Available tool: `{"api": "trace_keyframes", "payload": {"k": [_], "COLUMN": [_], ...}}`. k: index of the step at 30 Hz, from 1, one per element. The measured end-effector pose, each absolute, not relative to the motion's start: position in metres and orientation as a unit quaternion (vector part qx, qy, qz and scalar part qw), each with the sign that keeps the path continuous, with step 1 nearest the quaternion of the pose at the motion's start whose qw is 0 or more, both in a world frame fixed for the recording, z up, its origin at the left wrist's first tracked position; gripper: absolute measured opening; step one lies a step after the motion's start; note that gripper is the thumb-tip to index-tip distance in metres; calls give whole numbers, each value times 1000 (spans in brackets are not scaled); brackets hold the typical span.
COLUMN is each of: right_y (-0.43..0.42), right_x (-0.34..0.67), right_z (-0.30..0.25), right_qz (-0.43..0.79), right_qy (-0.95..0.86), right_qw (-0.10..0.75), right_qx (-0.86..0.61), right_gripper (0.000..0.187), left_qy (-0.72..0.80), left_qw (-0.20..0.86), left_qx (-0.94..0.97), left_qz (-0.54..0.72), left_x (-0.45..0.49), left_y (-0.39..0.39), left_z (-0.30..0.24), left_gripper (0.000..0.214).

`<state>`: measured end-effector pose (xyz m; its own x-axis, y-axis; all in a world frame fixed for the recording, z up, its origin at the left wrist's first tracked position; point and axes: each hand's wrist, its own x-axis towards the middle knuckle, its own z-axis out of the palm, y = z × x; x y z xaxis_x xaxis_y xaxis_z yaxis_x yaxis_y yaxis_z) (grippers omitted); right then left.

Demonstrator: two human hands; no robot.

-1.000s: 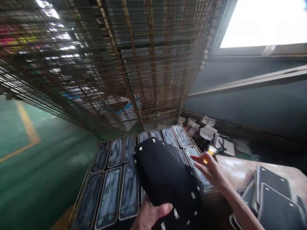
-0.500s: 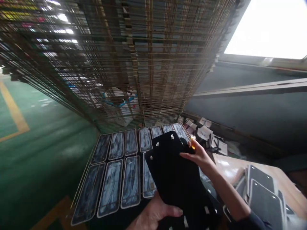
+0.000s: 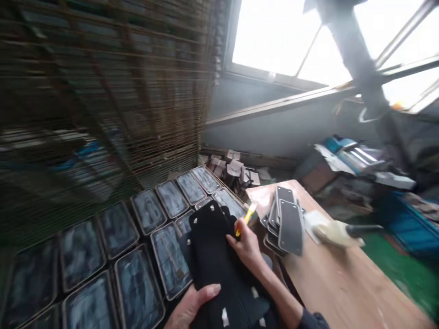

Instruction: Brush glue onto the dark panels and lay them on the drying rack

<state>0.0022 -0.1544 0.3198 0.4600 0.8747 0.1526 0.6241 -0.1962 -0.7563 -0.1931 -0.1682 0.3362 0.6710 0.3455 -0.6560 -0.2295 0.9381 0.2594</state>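
Note:
My left hand (image 3: 192,306) grips the near left edge of several overlapping black flat pieces (image 3: 214,256), thumb on top. The pieces have rounded corners and small white tabs near their edges. In my right hand (image 3: 247,249) is a small yellow-handled brush (image 3: 248,217), its pale tip pointing up and away. The fingers of that hand are close to the right edge of the black pieces. Beneath and to the left lie rows of dark rounded panels (image 3: 170,198) with pale borders and streaky, whitish-smeared surfaces.
A tall wire rack (image 3: 164,91) stands beyond the panels. On the right, a wooden table (image 3: 329,278) bears a stack of grey pale-edged panels (image 3: 291,224) and a cream container (image 3: 334,232) with a dark handle sticking out. Scraps (image 3: 235,167) lie by the wall; a blue bin (image 3: 414,224) is farther right.
The view has swung right, bringing more of the table, the cream container and the windows into sight. Both hands still hold the same things; more of the yellow brush shows.

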Motion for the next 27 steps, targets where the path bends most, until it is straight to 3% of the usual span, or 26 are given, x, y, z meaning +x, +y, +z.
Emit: {"api": "trace_keyframes", "payload": {"k": [6, 16, 21, 24, 27], "right_y": [-193, -234, -244, -254, -263], "right_x": [29, 79, 161, 214, 251], "right_z": [339, 339, 347, 351, 341], "right_qz": [112, 107, 71, 20, 25], "right_qy": [-419, -398, -345, -299, -280], "right_qw": [446, 469, 587, 656, 671], "right_qx": [-783, -781, -729, -693, -686], "right_gripper": [29, 19, 21, 22, 23], "left_qy": [406, 382, 413, 441, 472], "left_qw": [892, 892, 873, 844, 798], "left_qx": [174, 234, 245, 281, 332], "left_qz": [97, 69, 86, 122, 173], "left_x": [-166, -87, -27, 2, 27], "left_y": [-162, -170, -152, -118, -72], "left_z": [336, 335, 341, 344, 348], "left_gripper": [72, 89, 82, 65, 48]}}
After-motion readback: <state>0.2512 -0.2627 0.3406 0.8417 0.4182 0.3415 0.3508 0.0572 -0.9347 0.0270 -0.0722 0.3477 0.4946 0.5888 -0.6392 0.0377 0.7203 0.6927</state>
